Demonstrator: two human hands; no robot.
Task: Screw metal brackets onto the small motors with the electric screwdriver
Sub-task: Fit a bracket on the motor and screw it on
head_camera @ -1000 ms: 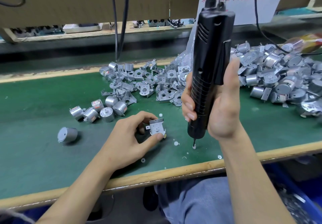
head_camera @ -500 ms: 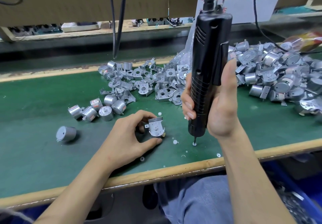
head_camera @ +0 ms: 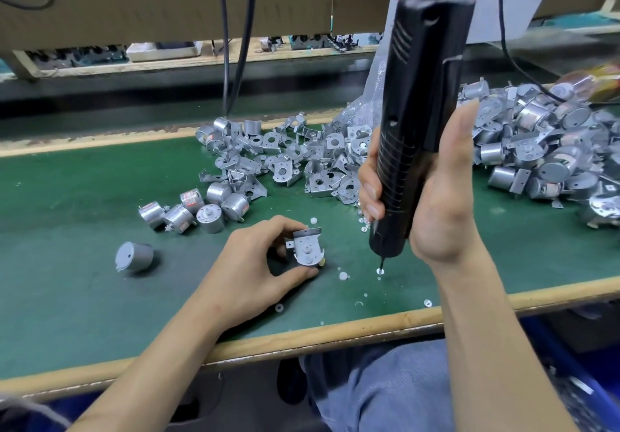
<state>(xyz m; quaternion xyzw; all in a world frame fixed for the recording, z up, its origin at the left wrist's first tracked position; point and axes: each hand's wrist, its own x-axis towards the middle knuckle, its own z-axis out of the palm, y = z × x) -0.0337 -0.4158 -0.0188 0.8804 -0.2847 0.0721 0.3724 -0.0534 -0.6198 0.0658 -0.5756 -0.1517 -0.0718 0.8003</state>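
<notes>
On the green mat, my left hand (head_camera: 255, 270) pinches a small motor with a metal bracket (head_camera: 307, 247) on its face, thumb below and fingers above. To its right, my right hand (head_camera: 436, 196) grips the black electric screwdriver (head_camera: 416, 122) upright. The bit tip touches a small screw (head_camera: 379, 271) lying on the mat, a short way right of the bracketed motor. Several bare motors (head_camera: 198, 211) sit to the left and loose brackets (head_camera: 285, 159) are heaped behind.
A lone motor (head_camera: 134, 256) lies on its side at the left. A big pile of bracketed motors (head_camera: 550, 149) fills the right rear. Small white washers and screws (head_camera: 343, 276) dot the mat near the wooden front edge (head_camera: 335, 334). Cables (head_camera: 235, 45) hang at the back.
Both hands stay almost in place. The screwdriver tip has stayed down on the screw on the mat, and the left hand keeps holding the bracketed motor.
</notes>
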